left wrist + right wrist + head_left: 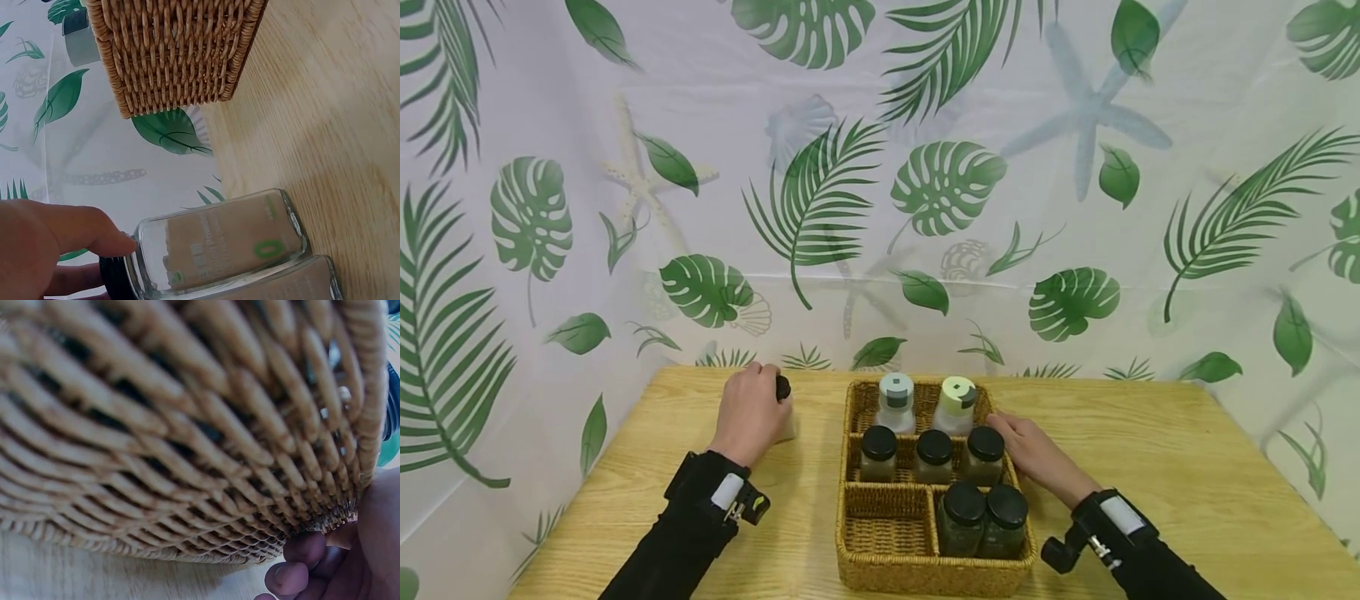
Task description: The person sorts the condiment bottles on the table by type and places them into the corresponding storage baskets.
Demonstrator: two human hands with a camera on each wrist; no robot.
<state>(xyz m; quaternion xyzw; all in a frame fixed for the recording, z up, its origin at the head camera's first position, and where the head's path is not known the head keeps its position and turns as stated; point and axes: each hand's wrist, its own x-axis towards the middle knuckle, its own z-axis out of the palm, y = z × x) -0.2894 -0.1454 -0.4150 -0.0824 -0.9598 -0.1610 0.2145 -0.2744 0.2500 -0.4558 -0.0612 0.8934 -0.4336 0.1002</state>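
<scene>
At the table's left, my left hand [752,414] grips the black lid [115,278] of a glass spice jar [219,244] filled with brownish powder, its label printed in green and white. A second powder jar [281,286] stands right beside it, partly cut off by the frame. My right hand [1037,454] holds the right side of a wicker basket [936,575], thumb at the rim. Low against the outer wicker wall, its curled fingers [289,578] show in the right wrist view.
The divided basket holds two white shakers with pale lids at the back [896,404], several black-lidded jars in the middle row [934,458], and two dark-filled jars [962,521] at front right. Its front left compartment [887,533] shows bare wicker. Behind the wooden table [1150,467] hangs a leaf-patterned cloth [970,250].
</scene>
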